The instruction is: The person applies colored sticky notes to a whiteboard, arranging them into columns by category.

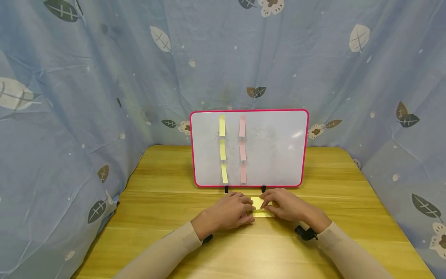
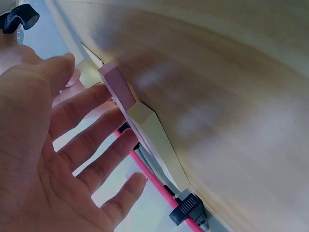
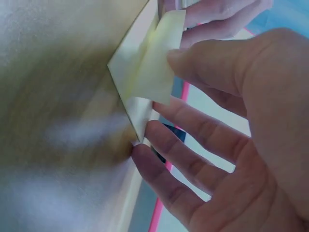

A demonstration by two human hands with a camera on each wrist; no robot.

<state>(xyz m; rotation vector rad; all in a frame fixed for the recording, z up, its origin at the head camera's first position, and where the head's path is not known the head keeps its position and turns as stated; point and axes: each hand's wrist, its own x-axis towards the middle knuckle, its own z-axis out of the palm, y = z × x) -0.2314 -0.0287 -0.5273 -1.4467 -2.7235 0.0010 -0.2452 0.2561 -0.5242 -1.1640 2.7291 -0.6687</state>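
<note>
A yellow sticky note pad (image 1: pixel 265 214) lies on the table just in front of the whiteboard. My right hand (image 1: pixel 286 206) pinches its top sheet (image 3: pixel 159 60) between thumb and index finger; the sheet curls up off the pad, still joined along one strip. The other right fingers stretch along the pad's far edge. From the left, my left hand (image 1: pixel 230 211) touches the pads with nearly straight, spread fingers. In the left wrist view a pink sticky note pad (image 2: pixel 117 86) sits by its fingertips, beside a pale yellow pad (image 2: pixel 159 140). The left hand mostly covers these two in the head view.
A pink-framed whiteboard (image 1: pixel 275 155) stands upright behind the hands on black feet (image 1: pixel 263 189). On it hang a column of three yellow notes (image 1: pixel 222 149) and one of three pink notes (image 1: pixel 242 150). The wooden table (image 1: pixel 167 170) is bounded by a patterned blue curtain (image 1: pixel 209 58).
</note>
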